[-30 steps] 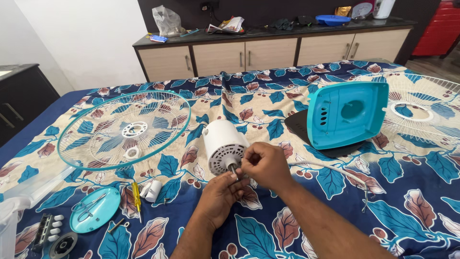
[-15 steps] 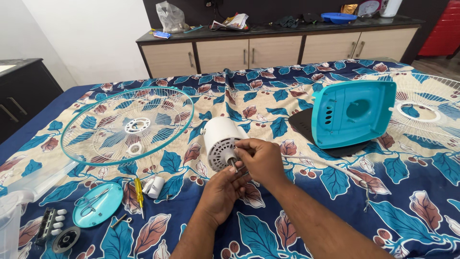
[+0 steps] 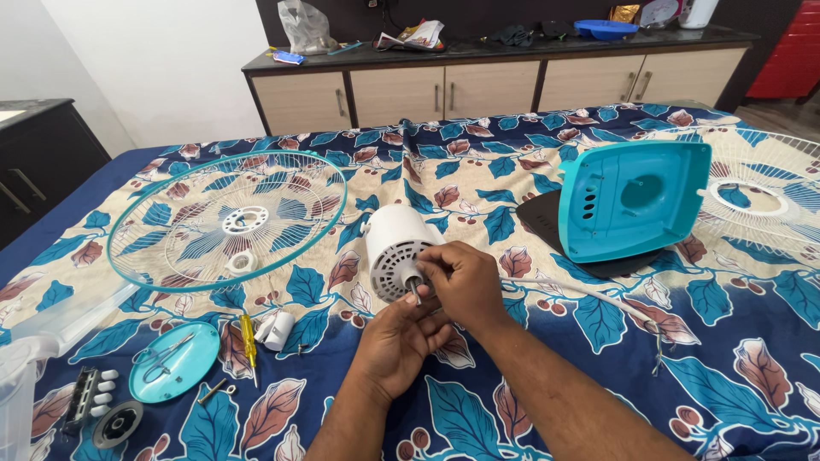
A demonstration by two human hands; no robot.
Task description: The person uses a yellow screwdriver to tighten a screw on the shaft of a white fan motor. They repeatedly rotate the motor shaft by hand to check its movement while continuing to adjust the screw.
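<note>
You worked over a bed spread with a blue leaf-patterned sheet (image 3: 530,401), a long cabinet (image 3: 444,85) standing against the far wall. In the head view both your forearms reached in from the lower edge and met at a white fan motor (image 3: 395,248) lying on its side near the middle of the sheet. Your right hand (image 3: 461,282) curled over its metal shaft (image 3: 416,290), fingertips pinched shut on it. Your left hand (image 3: 395,341) sat just beneath, fingers half closed and touching the shaft's end. To the left, a round teal cap (image 3: 175,363) lay dished upward with small scissors (image 3: 162,357) inside, a yellow screwdriver (image 3: 248,335) just beside it.
</note>
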